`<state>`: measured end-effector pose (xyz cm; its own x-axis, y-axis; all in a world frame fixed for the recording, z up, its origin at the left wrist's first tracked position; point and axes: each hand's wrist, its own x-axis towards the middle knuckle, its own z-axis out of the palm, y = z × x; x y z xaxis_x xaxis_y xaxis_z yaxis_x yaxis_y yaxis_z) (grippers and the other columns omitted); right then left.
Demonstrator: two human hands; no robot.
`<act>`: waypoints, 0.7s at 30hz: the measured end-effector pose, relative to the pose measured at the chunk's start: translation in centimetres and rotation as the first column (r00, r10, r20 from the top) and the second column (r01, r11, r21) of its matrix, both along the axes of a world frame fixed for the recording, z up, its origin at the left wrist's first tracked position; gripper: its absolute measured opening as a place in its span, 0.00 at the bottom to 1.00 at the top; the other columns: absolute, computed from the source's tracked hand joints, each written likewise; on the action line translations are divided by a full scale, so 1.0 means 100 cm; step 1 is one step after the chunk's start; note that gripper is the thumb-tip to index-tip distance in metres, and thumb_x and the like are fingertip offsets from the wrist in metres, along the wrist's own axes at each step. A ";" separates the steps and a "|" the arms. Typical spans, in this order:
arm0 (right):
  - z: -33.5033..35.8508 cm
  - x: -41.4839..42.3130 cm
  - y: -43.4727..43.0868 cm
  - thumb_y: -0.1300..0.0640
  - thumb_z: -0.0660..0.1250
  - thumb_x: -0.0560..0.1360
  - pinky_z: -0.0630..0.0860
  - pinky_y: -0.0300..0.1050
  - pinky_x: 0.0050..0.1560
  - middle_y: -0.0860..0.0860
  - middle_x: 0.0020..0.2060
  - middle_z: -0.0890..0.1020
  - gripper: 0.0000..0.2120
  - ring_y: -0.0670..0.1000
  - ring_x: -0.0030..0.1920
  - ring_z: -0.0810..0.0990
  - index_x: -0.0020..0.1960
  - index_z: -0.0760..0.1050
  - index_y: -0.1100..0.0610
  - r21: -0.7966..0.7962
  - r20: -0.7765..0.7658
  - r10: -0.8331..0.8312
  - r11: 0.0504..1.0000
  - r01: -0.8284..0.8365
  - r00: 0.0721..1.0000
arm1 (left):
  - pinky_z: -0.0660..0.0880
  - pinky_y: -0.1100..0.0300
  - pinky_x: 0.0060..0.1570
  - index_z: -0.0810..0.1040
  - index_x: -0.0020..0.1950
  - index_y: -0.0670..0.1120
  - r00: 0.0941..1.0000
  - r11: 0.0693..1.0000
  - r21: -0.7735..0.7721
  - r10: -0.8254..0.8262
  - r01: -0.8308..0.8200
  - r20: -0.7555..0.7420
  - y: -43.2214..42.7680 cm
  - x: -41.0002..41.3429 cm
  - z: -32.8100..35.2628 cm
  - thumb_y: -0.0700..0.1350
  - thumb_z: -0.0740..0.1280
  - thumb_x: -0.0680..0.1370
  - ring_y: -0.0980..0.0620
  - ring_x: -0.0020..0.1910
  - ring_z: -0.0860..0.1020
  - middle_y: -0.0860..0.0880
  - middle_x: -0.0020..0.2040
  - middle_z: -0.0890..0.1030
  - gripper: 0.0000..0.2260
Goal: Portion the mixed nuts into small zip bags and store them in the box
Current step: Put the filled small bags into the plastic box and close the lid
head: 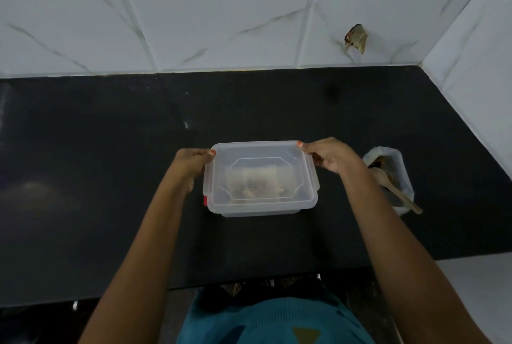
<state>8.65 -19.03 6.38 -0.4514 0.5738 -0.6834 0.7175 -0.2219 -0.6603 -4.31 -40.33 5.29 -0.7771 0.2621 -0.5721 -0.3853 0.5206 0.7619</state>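
You're sealing: left hand [191, 162] and right hand [329, 156] grip the lid [260, 155] on the box [260, 212], centre of the counter [110, 150]; bags [257, 181] apparently inside. Next, snap the clips [205, 201] down.

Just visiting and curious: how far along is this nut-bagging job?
Done: filled bags lie inside the box, seen through its lid. In hand: left hand and right hand grip the lid's far corners, apparently seating it. Left: snapping the clips, perhaps; nuts sit in the big bag with the spoon.
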 end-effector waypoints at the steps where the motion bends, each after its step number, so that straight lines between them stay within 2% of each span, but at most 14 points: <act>1: -0.001 -0.001 0.000 0.54 0.71 0.70 0.75 0.50 0.57 0.56 0.49 0.79 0.17 0.52 0.50 0.79 0.55 0.74 0.60 0.007 0.005 0.001 1.000 -0.001 1.000 | 0.66 0.42 0.66 0.74 0.62 0.42 1.000 1.000 0.005 0.003 -0.003 -0.011 0.000 0.000 -0.001 0.42 0.65 0.76 0.42 0.63 0.72 0.41 0.63 0.74 0.15; 5: -0.006 0.002 -0.002 0.51 0.70 0.71 0.73 0.52 0.60 0.56 0.53 0.79 0.18 0.53 0.53 0.78 0.57 0.75 0.60 0.085 -0.005 0.027 0.996 -0.026 1.000 | 0.70 0.48 0.62 0.72 0.65 0.42 0.996 0.999 0.026 0.030 -0.027 -0.089 -0.003 0.006 -0.007 0.44 0.65 0.77 0.44 0.62 0.73 0.42 0.63 0.74 0.18; 8: -0.007 0.013 -0.008 0.47 0.69 0.71 0.71 0.53 0.63 0.56 0.55 0.79 0.20 0.54 0.57 0.77 0.56 0.76 0.60 0.188 -0.045 0.028 0.982 -0.019 0.999 | 0.72 0.55 0.50 0.69 0.65 0.42 0.989 1.000 0.019 0.016 -0.013 -0.150 -0.010 0.019 -0.008 0.51 0.61 0.79 0.49 0.54 0.74 0.43 0.60 0.75 0.18; 11: -0.004 0.035 -0.015 0.48 0.68 0.72 0.73 0.51 0.60 0.55 0.55 0.79 0.19 0.53 0.55 0.78 0.57 0.75 0.60 0.172 -0.057 0.044 0.985 -0.034 0.997 | 0.71 0.60 0.40 0.68 0.62 0.43 0.989 0.999 -0.002 -0.042 0.042 -0.142 -0.025 0.033 -0.007 0.54 0.57 0.79 0.52 0.46 0.76 0.45 0.55 0.75 0.18; 13: -0.004 0.053 -0.022 0.52 0.68 0.72 0.74 0.49 0.59 0.55 0.56 0.78 0.18 0.53 0.56 0.77 0.59 0.74 0.60 0.122 -0.060 0.082 0.990 -0.074 0.995 | 0.73 0.61 0.36 0.69 0.61 0.44 0.992 0.995 -0.009 -0.102 0.101 -0.068 -0.037 0.041 -0.006 0.52 0.60 0.78 0.51 0.44 0.77 0.45 0.54 0.75 0.16; 15: -0.004 0.068 -0.031 0.56 0.69 0.72 0.76 0.45 0.54 0.55 0.56 0.78 0.19 0.52 0.54 0.78 0.61 0.72 0.60 0.043 -0.092 0.090 0.995 -0.086 0.992 | 0.75 0.62 0.36 0.69 0.61 0.44 0.989 0.989 -0.012 -0.147 0.147 -0.010 -0.046 0.047 -0.006 0.48 0.64 0.77 0.50 0.46 0.78 0.46 0.54 0.75 0.15; 18: -0.007 0.077 -0.038 0.61 0.68 0.72 0.77 0.38 0.41 0.57 0.55 0.79 0.19 0.50 0.48 0.80 0.62 0.71 0.63 -0.029 -0.135 0.055 0.998 -0.059 0.989 | 0.75 0.63 0.35 0.70 0.60 0.43 0.987 0.987 0.025 -0.157 0.157 -0.019 -0.051 0.052 -0.006 0.41 0.67 0.75 0.53 0.44 0.77 0.49 0.49 0.75 0.15; 21: -0.010 0.075 -0.040 0.63 0.68 0.72 0.77 0.39 0.39 0.58 0.54 0.79 0.18 0.50 0.47 0.80 0.61 0.72 0.64 -0.023 -0.144 0.030 0.999 -0.033 0.989 | 0.75 0.62 0.37 0.70 0.60 0.42 0.988 0.987 0.050 -0.152 0.153 -0.039 -0.052 0.053 -0.008 0.39 0.67 0.74 0.52 0.45 0.77 0.49 0.48 0.74 0.15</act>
